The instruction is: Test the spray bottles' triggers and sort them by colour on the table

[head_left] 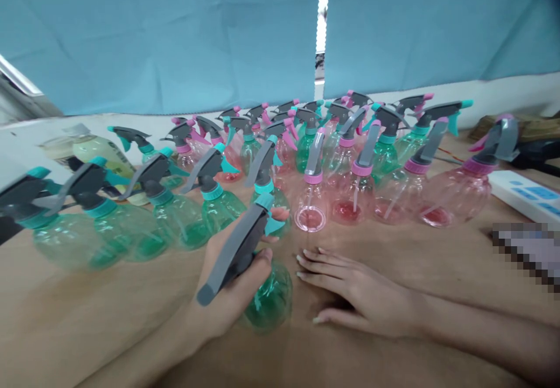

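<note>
My left hand (231, 283) is wrapped round the neck of a green spray bottle (271, 300) with a grey and teal trigger head. The bottle is close to the table surface; whether its base touches is hard to tell. My right hand (350, 286) lies flat on the wooden table (332, 359), fingers stretched toward the green bottle but apart from it. Just beyond it stands a pink spray bottle (310, 207) with a pink collar. To the left, several green spray bottles (179, 222) form a slanting row, the nearest part of which my left fingers partly hide.
More pink and green spray bottles (306, 149) crowd the back. A white device with blue buttons (525, 192) and a blurred-out flat object (529, 248) lie at the right. At the left back is a container of yellowish liquid (100, 151). Blue cloth (184, 38) covers the wall.
</note>
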Motion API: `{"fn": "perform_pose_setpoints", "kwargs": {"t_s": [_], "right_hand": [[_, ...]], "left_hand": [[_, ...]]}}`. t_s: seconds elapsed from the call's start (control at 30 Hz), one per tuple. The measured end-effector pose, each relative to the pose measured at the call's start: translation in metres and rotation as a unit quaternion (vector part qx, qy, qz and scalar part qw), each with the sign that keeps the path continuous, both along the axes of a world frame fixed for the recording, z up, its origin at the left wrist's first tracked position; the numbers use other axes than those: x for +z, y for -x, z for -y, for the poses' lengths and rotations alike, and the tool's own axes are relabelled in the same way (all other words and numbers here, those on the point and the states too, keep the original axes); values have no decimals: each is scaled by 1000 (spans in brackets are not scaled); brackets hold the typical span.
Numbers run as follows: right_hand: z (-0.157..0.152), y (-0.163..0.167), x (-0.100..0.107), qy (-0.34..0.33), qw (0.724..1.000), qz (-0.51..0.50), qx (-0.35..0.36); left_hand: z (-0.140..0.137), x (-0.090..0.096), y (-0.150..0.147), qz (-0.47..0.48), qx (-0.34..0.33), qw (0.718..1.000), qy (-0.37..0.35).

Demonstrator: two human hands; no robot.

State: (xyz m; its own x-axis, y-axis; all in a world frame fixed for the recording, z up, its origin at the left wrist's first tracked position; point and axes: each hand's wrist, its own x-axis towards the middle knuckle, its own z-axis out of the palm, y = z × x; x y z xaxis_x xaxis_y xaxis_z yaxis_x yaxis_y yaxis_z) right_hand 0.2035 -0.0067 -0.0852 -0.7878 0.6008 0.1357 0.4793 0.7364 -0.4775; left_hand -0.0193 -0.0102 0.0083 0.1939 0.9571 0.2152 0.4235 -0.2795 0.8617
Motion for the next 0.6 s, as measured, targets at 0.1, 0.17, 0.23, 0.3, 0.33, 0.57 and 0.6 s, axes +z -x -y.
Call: {"fn": "perform_pose_setpoints", "kwargs": {"t_s": [0.1, 0.17, 0.23, 0.3, 0.33, 0.57, 0.6], "right_hand": [[0, 1, 1, -2, 1000, 7, -3], [0, 2, 0, -2, 1000, -4, -5], [1, 3, 0, -3, 1000, -15, -7], [1, 4, 0, -6, 1000, -14, -8], [2, 4, 0, -8, 1000, -11, -7], [1, 4, 2, -17, 1000, 3, -8], [1, 4, 1, -20, 1000, 4, -8]], "left_hand": [[-1, -3, 0, -3, 3, 1000, -7], [-1, -5, 1, -3, 8, 1000, -11], [-2, -7, 2, 0, 10, 1000, -11], [-2, -7, 2, 3, 8, 1000, -6], [-2, -6, 2, 2, 5, 1000, -3], [0, 0, -1, -7, 2, 1000, 16], [0, 0, -1, -7, 0, 1000, 19]]}}
